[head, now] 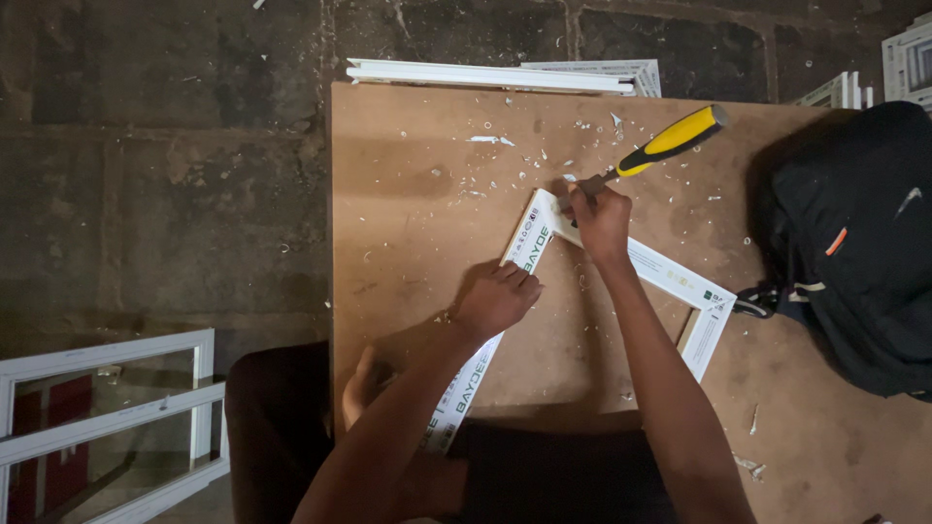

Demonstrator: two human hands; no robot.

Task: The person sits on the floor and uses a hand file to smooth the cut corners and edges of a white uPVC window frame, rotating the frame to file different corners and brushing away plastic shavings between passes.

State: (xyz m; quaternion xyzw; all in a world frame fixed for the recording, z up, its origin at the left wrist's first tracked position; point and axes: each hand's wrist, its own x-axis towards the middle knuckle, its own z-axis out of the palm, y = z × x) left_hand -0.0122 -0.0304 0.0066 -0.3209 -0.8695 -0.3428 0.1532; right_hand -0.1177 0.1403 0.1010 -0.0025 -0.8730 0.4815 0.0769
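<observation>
A white plastic window frame (670,272) lies on a brown board table (417,194), one corner pointing away from me. My left hand (497,299) presses flat on the frame's left bar. My right hand (600,218) grips the metal blade of a chisel with a yellow and black handle (675,141), its tip at the frame's far corner. White shavings are scattered around that corner.
A black backpack (859,243) sits on the table's right side. White frame bars (485,74) lie past the far edge. A glazed white window frame (107,417) rests on the dark stone floor at lower left. More white frames (908,58) are at top right.
</observation>
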